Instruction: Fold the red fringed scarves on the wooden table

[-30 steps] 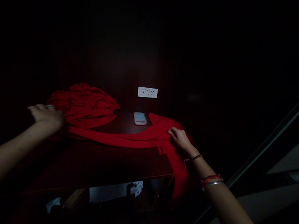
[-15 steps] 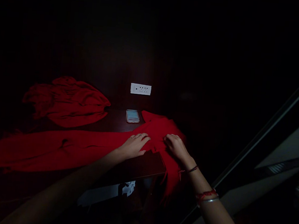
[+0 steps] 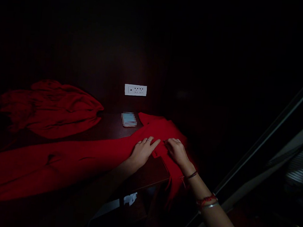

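A long red scarf [image 3: 83, 153] with a fringe lies across the dark table, its right end hanging over the edge. My left hand [image 3: 143, 151] rests on the scarf near the table's right end, thumb spread from the other fingers, a ring on one finger. Just to its right, my right hand [image 3: 177, 151] has its fingers curled in a pinch on the scarf's cloth. The exact grip of the right fingertips is partly hidden. Bracelets circle the right wrist and forearm.
A second red cloth [image 3: 52, 107] lies bunched at the back left. Near the wall is a blurred pale-blue flat object [image 3: 128, 119], below a white socket plate [image 3: 135, 90]. At the far right stands something round and striped [image 3: 302, 171]. The surroundings are very dark.
My left hand has slid right along the scarf, closer to my right hand, which stays by the same spot. The view has shifted slightly, moving the background leftward.
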A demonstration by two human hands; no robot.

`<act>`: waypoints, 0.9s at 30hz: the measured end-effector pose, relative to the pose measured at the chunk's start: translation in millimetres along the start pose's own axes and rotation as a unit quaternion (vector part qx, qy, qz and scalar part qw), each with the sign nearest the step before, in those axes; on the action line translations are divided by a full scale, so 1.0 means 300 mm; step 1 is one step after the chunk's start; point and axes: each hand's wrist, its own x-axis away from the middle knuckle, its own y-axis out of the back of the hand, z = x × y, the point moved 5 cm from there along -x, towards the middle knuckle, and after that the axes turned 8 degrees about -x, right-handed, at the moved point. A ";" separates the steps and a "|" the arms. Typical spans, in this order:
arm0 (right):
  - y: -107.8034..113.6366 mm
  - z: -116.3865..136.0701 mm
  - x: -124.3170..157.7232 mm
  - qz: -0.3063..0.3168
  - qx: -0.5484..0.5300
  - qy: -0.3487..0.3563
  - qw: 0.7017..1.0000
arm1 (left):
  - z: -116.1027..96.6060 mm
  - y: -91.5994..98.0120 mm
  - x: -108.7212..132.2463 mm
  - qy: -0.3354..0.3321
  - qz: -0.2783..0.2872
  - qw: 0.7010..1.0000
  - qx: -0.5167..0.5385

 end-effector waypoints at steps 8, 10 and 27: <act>0.007 -0.004 0.006 0.003 -0.016 0.012 1.000 | 0.023 0.004 0.010 0.001 -0.011 0.996 0.085; 0.006 -0.003 0.006 0.006 -0.026 0.012 1.000 | 0.018 0.003 0.009 -0.008 0.003 0.995 0.094; 0.013 0.021 0.023 0.007 -0.113 0.021 0.993 | 0.061 -0.024 0.012 -0.040 0.000 0.993 0.110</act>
